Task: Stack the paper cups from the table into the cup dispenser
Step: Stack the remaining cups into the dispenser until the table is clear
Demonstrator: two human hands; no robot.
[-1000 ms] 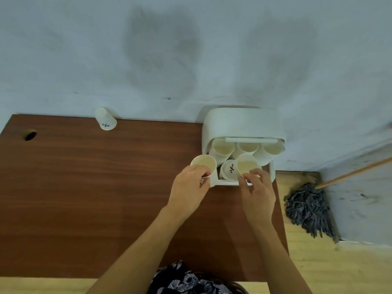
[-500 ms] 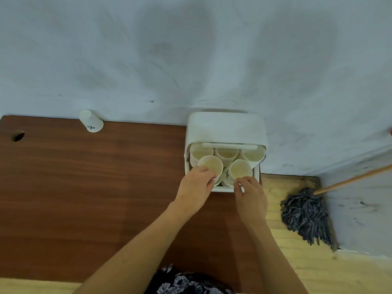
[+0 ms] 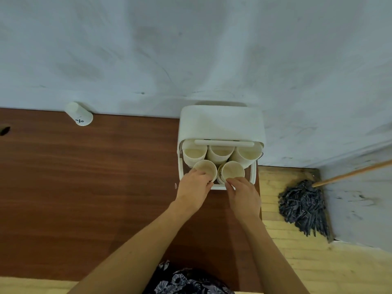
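Two hands at the white plastic cup dispenser [image 3: 220,124]: left hand [image 3: 194,189] grasps a cream paper cup [image 3: 205,169]. Right hand [image 3: 244,195] pinches its neighbouring cup [image 3: 232,171]

Your single head camera looks steeply down, close over the table [image 3: 84,187]. It faces the wall [image 3: 191,49].

Pretty dim, flat indoor light with a cool bluish cast on the wall [image 3: 191,49]. Shadows are soft, no hard edges; a faint one sits behind the cup dispenser [image 3: 221,124]. No glare on the counter [image 3: 95,177]. Wide-angle lens bends the edges noticeably. Overall slightly soft, maybe compression blur, and the mop [image 3: 303,206] looks mushy.
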